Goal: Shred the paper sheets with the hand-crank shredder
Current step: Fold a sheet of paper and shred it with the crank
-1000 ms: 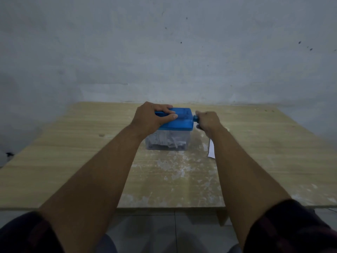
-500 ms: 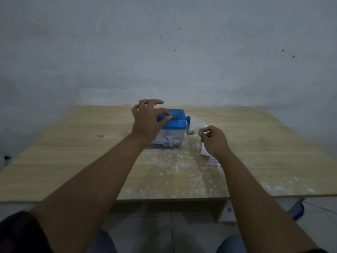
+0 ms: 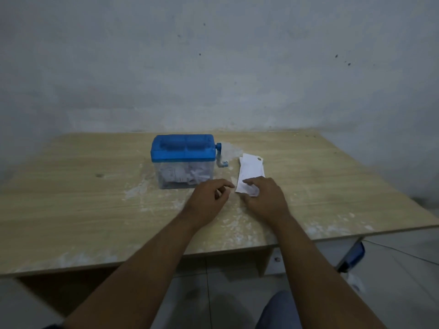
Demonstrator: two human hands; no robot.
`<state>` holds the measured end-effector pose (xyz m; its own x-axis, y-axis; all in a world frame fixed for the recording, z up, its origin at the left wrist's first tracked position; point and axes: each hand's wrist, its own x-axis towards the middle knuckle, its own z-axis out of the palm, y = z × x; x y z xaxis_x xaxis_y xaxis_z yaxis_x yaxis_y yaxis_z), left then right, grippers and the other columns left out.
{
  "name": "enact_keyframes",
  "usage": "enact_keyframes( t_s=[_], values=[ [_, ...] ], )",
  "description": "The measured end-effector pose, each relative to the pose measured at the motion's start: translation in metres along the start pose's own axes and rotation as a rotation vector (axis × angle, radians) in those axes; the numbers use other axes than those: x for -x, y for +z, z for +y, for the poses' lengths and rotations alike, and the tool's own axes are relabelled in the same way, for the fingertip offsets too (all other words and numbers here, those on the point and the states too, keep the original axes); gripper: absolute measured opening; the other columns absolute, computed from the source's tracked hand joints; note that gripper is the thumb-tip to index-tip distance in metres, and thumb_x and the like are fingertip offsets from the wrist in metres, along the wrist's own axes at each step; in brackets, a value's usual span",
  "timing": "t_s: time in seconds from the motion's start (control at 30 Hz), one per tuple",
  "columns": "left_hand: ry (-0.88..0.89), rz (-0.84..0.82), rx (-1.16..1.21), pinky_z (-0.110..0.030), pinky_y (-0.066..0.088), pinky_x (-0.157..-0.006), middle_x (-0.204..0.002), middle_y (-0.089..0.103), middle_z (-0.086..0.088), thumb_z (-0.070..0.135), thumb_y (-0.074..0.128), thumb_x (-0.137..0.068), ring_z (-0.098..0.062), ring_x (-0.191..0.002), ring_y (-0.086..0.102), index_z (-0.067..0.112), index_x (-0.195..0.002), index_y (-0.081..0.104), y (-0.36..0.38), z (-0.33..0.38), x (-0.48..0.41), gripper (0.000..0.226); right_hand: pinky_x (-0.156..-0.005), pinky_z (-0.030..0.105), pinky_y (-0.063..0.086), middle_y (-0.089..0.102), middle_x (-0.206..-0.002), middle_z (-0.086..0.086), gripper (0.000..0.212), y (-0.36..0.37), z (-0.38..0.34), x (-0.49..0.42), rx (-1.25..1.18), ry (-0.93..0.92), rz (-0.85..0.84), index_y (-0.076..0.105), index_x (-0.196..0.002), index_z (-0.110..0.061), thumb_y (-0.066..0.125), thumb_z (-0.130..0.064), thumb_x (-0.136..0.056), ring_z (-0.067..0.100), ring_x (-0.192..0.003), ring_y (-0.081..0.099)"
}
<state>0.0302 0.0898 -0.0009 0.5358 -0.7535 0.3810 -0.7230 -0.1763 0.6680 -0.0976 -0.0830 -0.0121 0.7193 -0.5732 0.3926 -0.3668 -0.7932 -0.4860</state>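
Several paper sheets, right grip pinching

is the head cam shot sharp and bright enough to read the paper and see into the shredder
Head view: dim, bluish, even light with no glare; the shredder is fairly sharp and shreds show through its clear bin; the paper sheets are soft, their print unreadable, blurriest at the right hand; the wide-angle lens stretches the forearms and slants the table near edge.
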Motion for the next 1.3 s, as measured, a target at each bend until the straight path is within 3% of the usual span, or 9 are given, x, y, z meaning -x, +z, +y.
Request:
enact_keyframes(
  t_s=[0.17,0.37,0.57,0.73,0.87,0.97,1.03,1.17,1.3],
  values=[
    [-0.056,-0.011,0.088,-0.01,0.046,-0.066,-0.085,0.065,0.014,0.026,0.064,-0.104,0.001,-0.08,0.062,0.039,-0.117,0.074,-0.002,0.0,0.0,0.02,-0.083,0.035,0.054,0.077,-0.105,-0.014,0.037,0.003,-0.002,-0.004,0.08,-0.052,0.029,0.08,-0.11,-0.033,0.05,-0.048,-0.094,0.014,-0.095,0.065],
    [-0.157,-0.016,0.238,-0.014,0.054,-0.07,-0.087,0.076,0.009,0.02,0.053,-0.111,0.001,-0.08,0.069,0.033,-0.122,0.071,-0.004,-0.001,-0.002,0.025,-0.078,0.039,0.044,0.076,-0.094,-0.008,0.015,-0.002,-0.006,-0.001,0.079,-0.165,0.15,0.08,-0.092,-0.026,0.069,-0.032,-0.098,0.017,-0.091,0.058],
    [-0.254,-0.054,0.393,-0.026,0.061,-0.077,-0.091,0.081,0.005,0.021,0.042,-0.115,-0.011,-0.079,0.073,0.028,-0.125,0.07,-0.009,0.007,-0.004,0.03,-0.074,0.038,0.046,0.078,-0.094,-0.011,0.007,-0.006,-0.008,0.005,0.043,-0.297,0.266,0.082,-0.092,-0.027,0.076,-0.027,-0.093,0.016,-0.087,0.055],
    [-0.41,-0.114,0.546,-0.014,0.052,-0.06,-0.094,0.082,-0.001,0.034,0.054,-0.111,-0.007,-0.075,0.076,0.018,-0.111,0.08,-0.022,0.025,-0.013,0.031,-0.071,0.029,0.044,0.069,-0.09,-0.006,0.011,-0.007,-0.021,0.012,-0.043,-0.382,0.323,0.085,-0.091,-0.021,0.086,-0.03,-0.086,0.015,-0.086,0.053],
    [-0.364,-0.057,0.602,-0.021,0.059,-0.07,-0.095,0.082,-0.002,0.022,0.073,-0.1,-0.013,-0.083,0.077,0.014,-0.11,0.082,-0.029,0.023,-0.012,0.016,-0.074,0.024,0.043,0.062,-0.091,-0.007,0.007,-0.007,-0.042,0.02,-0.298,-0.255,0.354,0.083,-0.093,-0.029,0.086,-0.032,-0.087,0.014,-0.087,0.056],
    [-0.271,0.016,0.658,-0.021,0.061,-0.076,-0.105,0.08,0.0,0.01,0.076,-0.096,-0.011,-0.091,0.077,0.015,-0.112,0.081,-0.033,0.027,-0.012,0.017,-0.071,0.032,0.054,0.071,-0.097,-0.004,0.02,-0.011,-0.058,0.018,-0.641,-0.024,0.315,0.076,-0.117,-0.036,0.068,-0.027,-0.102,0.014,-0.087,0.065],
    [-0.207,0.068,0.69,-0.023,0.061,-0.078,-0.106,0.079,-0.003,0.007,0.078,-0.094,-0.014,-0.096,0.077,0.017,-0.112,0.082,-0.04,0.033,-0.014,0.02,-0.071,0.034,0.057,0.07,-0.087,0.0,0.032,-0.014,-0.064,0.013,-0.77,0.043,0.227,0.071,-0.132,-0.035,0.067,-0.023,-0.103,0.014,-0.079,0.065],
    [-0.102,0.158,0.655,-0.029,0.064,-0.083,-0.104,0.078,-0.01,0.007,0.083,-0.09,-0.023,-0.1,0.076,0.017,-0.112,0.081,-0.058,0.044,-0.02,0.025,-0.071,0.042,0.061,0.064,-0.076,0.008,0.045,-0.025,-0.09,0.003,-0.978,0.001,0.177,0.066,-0.141,-0.021,0.071,-0.006,-0.098,0.021,-0.074,0.063],
    [-0.033,0.143,0.569,-0.032,0.065,-0.088,-0.113,0.078,-0.006,0.004,0.081,-0.091,-0.018,-0.099,0.077,0.019,-0.115,0.08,-0.085,0.048,-0.034,0.029,-0.073,0.032,0.06,0.073,-0.101,0.02,0.055,-0.041,-0.11,-0.019,-1.154,0.025,0.191,0.065,-0.139,-0.009,0.07,0.015,-0.09,0.024,-0.086,0.071]
  ],
)
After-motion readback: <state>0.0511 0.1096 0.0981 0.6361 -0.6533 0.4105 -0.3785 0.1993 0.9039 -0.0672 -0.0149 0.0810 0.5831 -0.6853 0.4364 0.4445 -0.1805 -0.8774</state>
